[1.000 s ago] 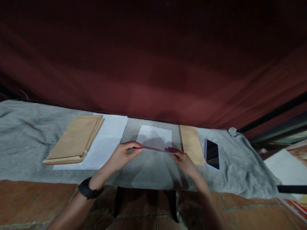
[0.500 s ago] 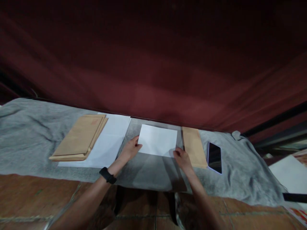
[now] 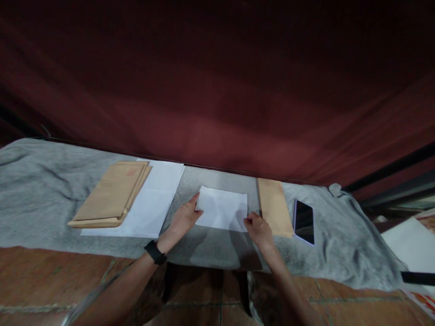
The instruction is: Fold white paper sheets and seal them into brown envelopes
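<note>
A folded-looking sheet of white paper (image 3: 222, 208) is in front of me over the grey cloth, a little tilted. My left hand (image 3: 185, 215) grips its left edge, thumb on top and fingers behind. At the lower right corner my right hand (image 3: 257, 226) pinches the paper, its fingers curled. Just right of that hand lies a brown envelope (image 3: 276, 208). To the left of my left hand is a stack of larger white sheets (image 3: 154, 197), partly covered by a pile of brown envelopes (image 3: 108, 192).
A phone (image 3: 304, 222) with a dark screen lies right of the single envelope. Grey cloth (image 3: 346, 240) covers the bench, rumpled at both ends. Behind it rises a dark red curtain (image 3: 217, 113). Tiled floor (image 3: 44, 280) shows below, and white paper (image 3: 411, 244) at far right.
Both hands still hold the white paper. It has come down slightly toward me, and its far edge now looks lower. The envelopes and phone have stayed in place.
</note>
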Motion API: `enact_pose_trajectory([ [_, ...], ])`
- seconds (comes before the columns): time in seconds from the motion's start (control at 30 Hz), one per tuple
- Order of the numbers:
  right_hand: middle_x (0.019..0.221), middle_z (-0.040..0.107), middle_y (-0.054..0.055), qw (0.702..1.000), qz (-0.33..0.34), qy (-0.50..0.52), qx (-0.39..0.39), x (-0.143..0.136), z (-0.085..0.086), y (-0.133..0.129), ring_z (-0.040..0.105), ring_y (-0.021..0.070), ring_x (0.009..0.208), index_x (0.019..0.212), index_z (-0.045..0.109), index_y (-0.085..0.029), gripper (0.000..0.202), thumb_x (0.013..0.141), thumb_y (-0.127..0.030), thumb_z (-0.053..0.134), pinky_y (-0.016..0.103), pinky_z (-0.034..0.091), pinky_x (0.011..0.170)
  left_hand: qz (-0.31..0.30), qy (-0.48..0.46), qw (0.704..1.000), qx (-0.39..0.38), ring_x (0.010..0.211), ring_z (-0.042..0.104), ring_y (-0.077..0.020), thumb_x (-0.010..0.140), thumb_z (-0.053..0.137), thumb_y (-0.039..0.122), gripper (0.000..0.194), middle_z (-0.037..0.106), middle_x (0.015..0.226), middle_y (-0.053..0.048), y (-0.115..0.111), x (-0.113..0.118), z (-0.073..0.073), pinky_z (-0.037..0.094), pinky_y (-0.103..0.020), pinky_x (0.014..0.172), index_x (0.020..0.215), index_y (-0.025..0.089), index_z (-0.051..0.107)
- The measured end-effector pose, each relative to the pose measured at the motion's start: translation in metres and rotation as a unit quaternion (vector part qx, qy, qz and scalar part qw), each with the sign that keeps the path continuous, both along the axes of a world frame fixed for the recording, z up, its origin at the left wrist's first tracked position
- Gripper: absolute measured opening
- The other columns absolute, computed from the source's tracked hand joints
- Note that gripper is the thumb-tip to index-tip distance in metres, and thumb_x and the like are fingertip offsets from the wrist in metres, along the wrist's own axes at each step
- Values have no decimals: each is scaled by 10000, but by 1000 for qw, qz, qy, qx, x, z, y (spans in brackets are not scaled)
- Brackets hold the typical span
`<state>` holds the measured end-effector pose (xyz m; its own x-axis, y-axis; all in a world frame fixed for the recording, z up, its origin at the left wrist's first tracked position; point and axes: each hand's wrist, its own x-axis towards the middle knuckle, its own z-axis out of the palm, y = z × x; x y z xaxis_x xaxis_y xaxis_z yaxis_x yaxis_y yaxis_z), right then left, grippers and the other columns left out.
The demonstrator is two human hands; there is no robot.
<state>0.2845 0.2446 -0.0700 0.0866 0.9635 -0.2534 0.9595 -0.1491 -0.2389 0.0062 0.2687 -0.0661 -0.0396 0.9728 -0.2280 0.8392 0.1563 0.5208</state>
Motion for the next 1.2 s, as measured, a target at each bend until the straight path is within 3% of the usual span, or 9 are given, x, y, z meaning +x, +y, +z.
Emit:
enact_pose_trajectory([
  [0.17, 1019, 808, 70, 1000, 5, -7, -10, -1, 3, -1, 761, 227, 988, 1053, 721, -224, 221, 1022, -314, 521, 281, 484, 769, -17, 65, 998, 10, 1050, 739, -277, 919, 613, 205, 750, 757, 1196, -139, -5, 2, -1, 530, -346, 899, 1608, 153, 322],
  [0.27, 1013, 803, 78, 1000, -5, -13, 0, 1, 1, -3, 761, 247, 971, 1048, 709, -218, 208, 1011, -336, 541, 298, 492, 761, -14, 118, 993, 21, 1086, 730, -297, 924, 626, 217, 728, 715, 1281, -175, -10, 2, -1, 544, -371, 917, 1595, 156, 353],
  [0.43, 981, 780, 103, 990, -29, 74, 113, -5, -3, 1, 753, 248, 923, 1082, 690, -191, 239, 1009, -338, 517, 329, 532, 807, -41, 170, 968, 183, 1224, 651, -332, 949, 550, 200, 496, 646, 1341, -206, -17, 17, -5, 517, -458, 1046, 1440, 128, 562],
  [0.5, 1071, 766, 118, 966, -11, 181, 185, -19, -8, 6, 736, 238, 1000, 1143, 684, -188, 338, 1043, -393, 434, 348, 544, 899, -84, 150, 953, 251, 1370, 554, -333, 992, 488, 229, 479, 568, 1471, -216, -18, 33, -16, 460, -476, 1136, 1454, 113, 548],
  [0.6, 1386, 667, 147, 920, 20, 315, 232, -51, -22, 12, 622, 230, 1293, 1375, 610, -174, 529, 1072, -481, 303, 395, 484, 1110, -159, 130, 934, 293, 1540, 355, -303, 1001, 411, 182, 546, 438, 1617, -197, -16, 59, -43, 343, -508, 1239, 1539, 102, 443],
  [0.7, 1572, 523, 134, 917, 44, 339, 204, -82, -37, 15, 451, 221, 1480, 1502, 528, -151, 646, 1076, -539, 236, 437, 357, 1249, -190, 138, 929, 285, 1557, 326, -285, 963, 403, 142, 638, 405, 1637, -211, -8, 76, -72, 305, -517, 1261, 1594, 71, 340],
  [0.8, 1624, 461, 115, 929, 83, 301, 199, -98, -43, 17, 380, 196, 1528, 1562, 459, -139, 670, 1091, -499, 147, 440, 305, 1282, -183, 146, 933, 274, 1537, 367, -298, 958, 393, 161, 656, 435, 1612, -229, 2, 79, -87, 328, -541, 1243, 1602, 60, 318],
  [0.9, 1631, 449, 116, 942, 98, 237, 215, -102, -43, 20, 370, 194, 1534, 1580, 430, -135, 631, 1103, -431, 144, 453, 291, 1285, -186, 139, 930, 285, 1541, 358, -290, 981, 364, 196, 629, 426, 1623, -207, 8, 75, -86, 323, -528, 1245, 1600, 88, 338],
  [1.2, 1636, 433, 127, 967, 117, 82, 209, -97, -45, 28, 349, 233, 1547, 1556, 468, -120, 544, 1114, -337, 240, 459, 230, 1289, -135, 166, 954, 210, 1588, 240, -250, 1012, 287, 192, 592, 344, 1669, -184, 10, 60, -51, 241, -463, 1292, 1574, 31, 383],
])
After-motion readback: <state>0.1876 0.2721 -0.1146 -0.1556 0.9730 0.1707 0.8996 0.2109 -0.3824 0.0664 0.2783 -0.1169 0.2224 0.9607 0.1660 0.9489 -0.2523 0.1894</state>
